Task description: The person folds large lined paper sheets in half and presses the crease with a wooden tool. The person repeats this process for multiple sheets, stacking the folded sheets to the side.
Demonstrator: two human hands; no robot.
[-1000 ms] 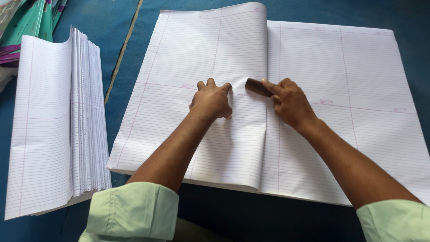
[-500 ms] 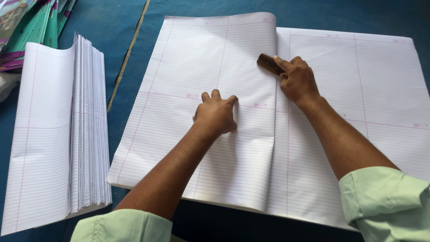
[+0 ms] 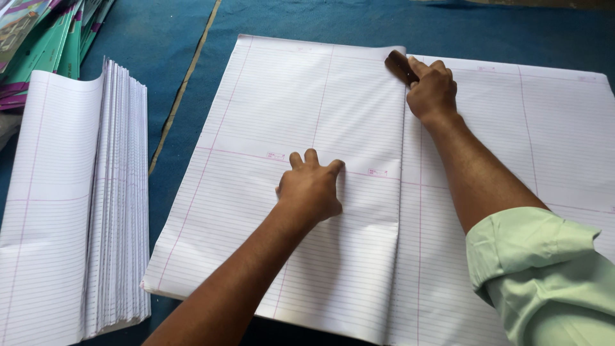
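Observation:
A large sheet of white ruled paper [image 3: 307, 109] lies folded over on a wider stack of ruled sheets [image 3: 538, 141] on a blue surface. My left hand [image 3: 312, 187] presses flat on the folded half, fingers together, near its middle. My right hand [image 3: 432, 90] grips a small dark brown wooden block [image 3: 400, 66] and holds it on the fold line at the far end of the crease. Both forearms are bare, with pale green sleeves rolled up.
A thick pile of folded ruled sheets [image 3: 83, 211] stands at the left. Green and purple printed covers [image 3: 45, 38] lie at the far left corner. A thin yellow strip [image 3: 186, 83] runs across the blue cloth [image 3: 448, 25].
My right hand has slid the wooden block along the crease away from me, from the middle to the far edge. The fold now lies flatter. My left hand stayed pressing the sheet.

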